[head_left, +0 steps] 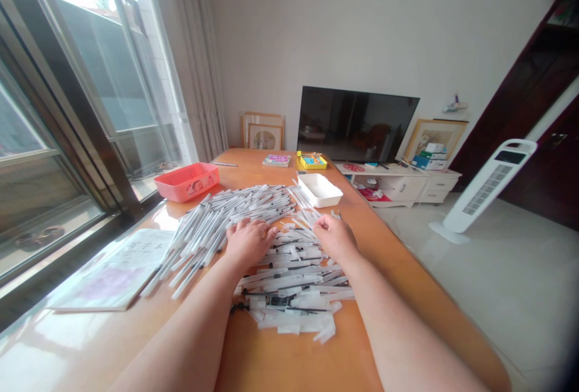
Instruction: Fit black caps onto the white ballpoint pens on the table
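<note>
On the orange wooden table (289, 362) lies a wide heap of white pens (226, 211) and loose white pen parts (294, 283). My left hand (249, 241) rests palm down on the heap, fingers spread a little, at the near edge of the assembled pens. My right hand (333, 236) is curled over the parts pile, its fingertips pinched on a small white pen piece (315, 221). Several black refills and tips lie among the parts close to me.
A white rectangular tray (319, 190) stands beyond my right hand. A pink plastic basket (187, 181) sits at the left by the window. A printed booklet (117, 271) lies near left. A yellow box (312, 161) and small book (276, 160) are at the far end. A white tower fan (486, 187) stands right.
</note>
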Demonstrator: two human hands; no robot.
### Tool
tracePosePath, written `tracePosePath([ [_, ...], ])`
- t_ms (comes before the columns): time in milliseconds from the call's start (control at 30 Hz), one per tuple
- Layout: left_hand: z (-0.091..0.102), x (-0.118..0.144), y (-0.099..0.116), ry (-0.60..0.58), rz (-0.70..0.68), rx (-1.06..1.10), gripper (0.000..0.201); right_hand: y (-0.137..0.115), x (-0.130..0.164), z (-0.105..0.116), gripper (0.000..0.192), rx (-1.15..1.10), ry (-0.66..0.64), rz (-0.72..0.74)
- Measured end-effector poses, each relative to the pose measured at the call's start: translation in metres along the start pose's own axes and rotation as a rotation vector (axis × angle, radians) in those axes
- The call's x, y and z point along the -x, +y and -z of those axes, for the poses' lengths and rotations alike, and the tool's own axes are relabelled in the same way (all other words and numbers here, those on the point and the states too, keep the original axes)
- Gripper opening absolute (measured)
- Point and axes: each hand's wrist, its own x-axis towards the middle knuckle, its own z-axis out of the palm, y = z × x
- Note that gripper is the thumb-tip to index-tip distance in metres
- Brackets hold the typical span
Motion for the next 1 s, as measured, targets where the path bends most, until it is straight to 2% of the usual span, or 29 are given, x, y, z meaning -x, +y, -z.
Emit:
tracePosePath([
  [267,0.005,0.000,0.000,0.066,0.089,-0.117,0.052,-0.002,0.001,0.002,0.014,-0.015,0.035,0.006],
  [500,0.008,-0.002,-0.006,0.083,0.221,-0.117,0.019,0.001,-0.003,0.003,0.018,-0.080,0.113,0.003],
  [767,0.007,-0.003,-0.009,0.040,0.221,-0.146,0.020,0.004,-0.005,0.002,0.020,-0.186,0.170,-0.009],
  [900,0.006,-0.004,-0.010,0.079,0.202,-0.169,0.025,0.002,-0.004,0.001,0.021,-0.233,0.180,0.005],
  [1000,0.008,-0.004,-0.008,0.104,0.190,-0.043,0.023,-0.002,-0.002,0.002,0.024,-0.288,0.173,0.009],
])
